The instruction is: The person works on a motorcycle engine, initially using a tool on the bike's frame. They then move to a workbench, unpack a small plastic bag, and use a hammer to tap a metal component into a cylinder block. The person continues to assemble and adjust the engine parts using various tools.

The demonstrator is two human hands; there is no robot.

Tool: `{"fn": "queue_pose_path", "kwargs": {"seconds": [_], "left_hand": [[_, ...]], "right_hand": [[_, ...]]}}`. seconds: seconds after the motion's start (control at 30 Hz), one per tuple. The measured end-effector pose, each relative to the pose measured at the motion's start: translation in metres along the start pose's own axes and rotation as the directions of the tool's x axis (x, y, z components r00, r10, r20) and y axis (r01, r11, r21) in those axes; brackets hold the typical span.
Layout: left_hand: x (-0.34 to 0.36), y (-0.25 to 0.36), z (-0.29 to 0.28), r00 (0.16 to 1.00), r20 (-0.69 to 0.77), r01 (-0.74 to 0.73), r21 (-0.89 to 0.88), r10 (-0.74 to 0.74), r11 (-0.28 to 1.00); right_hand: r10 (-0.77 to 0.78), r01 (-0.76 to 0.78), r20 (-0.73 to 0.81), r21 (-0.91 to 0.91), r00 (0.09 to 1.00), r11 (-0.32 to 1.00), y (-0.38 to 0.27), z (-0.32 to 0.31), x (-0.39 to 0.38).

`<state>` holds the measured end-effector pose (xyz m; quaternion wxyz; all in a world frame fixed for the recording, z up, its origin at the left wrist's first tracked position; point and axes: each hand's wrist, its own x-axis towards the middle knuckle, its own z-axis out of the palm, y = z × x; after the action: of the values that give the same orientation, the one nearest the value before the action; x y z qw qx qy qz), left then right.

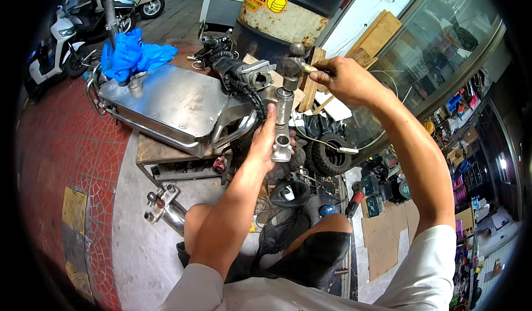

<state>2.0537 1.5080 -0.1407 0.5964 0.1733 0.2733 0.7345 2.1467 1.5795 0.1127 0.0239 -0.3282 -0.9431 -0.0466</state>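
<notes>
A scooter frame with a flat silver metal deck point(172, 98) lies in front of me on a low bench. At its right end, my left hand point(265, 145) is closed around a silver metal fork clamp point(282, 151), its thumb along the upright tube. My right hand point(346, 81) grips the short pale handle of a hammer point(292, 70). The hammer's head is over the top of the tube, touching it or very close; I cannot tell which. Black wrapped cables point(244, 88) hang beside the tube.
A blue plastic bag point(130, 53) lies on the frame's far left. The workbench point(152, 151) stands under the frame. A black tyre point(331, 155), a red-and-black power tool point(356, 197) and a curved metal tube with a clamp point(169, 208) lie around me. A rusty drum point(282, 20) stands behind.
</notes>
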Motion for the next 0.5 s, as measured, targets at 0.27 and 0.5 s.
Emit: {"fn": "queue_pose_path", "kwargs": {"seconds": [0.27,0.5], "left_hand": [[-0.005,0.003,0.007,0.999,-0.024,-0.029,-0.028,0.028,0.999],[-0.002,0.001,0.006,0.999,-0.042,-0.028,-0.012,0.027,1.000]], "right_hand": [[0.020,0.041,-0.272,0.216,0.962,0.976,-0.024,-0.025,-0.024],[-0.113,0.119,0.052,-0.130,0.992,0.984,-0.024,-0.020,-0.017]]}}
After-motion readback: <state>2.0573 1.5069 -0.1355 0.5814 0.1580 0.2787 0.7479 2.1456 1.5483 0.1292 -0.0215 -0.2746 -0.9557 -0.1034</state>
